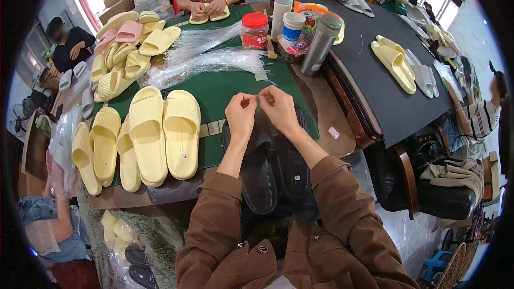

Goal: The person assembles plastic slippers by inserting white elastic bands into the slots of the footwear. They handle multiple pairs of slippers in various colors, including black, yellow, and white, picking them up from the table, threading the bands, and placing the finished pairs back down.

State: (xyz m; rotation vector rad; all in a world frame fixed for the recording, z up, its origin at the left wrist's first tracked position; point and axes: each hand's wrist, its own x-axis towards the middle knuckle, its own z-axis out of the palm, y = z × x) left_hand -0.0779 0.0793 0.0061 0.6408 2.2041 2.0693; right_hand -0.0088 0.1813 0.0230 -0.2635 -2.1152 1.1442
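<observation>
My left hand [241, 113] and my right hand [278, 107] meet fingertip to fingertip at the near edge of the green mat [292, 83]. Both are closed in a pinch. What they pinch is too thin or small to make out. Directly below my wrists lies a pair of black slippers [258, 184], partly hidden by my hands and forearms. To the left of my left hand, pairs of pale yellow slippers [182, 128] stand in a row. Beyond my hands lie bundles of thin clear plastic strands [214, 61].
A red-lidded jar [254, 35], a blue and white cup [292, 29] and a steel thermos [320, 45] stand ahead. Yellow and pink slippers pile up [126, 56] at the far left. Several people work around; a dark table [369, 64] and black chair [444, 192] are right.
</observation>
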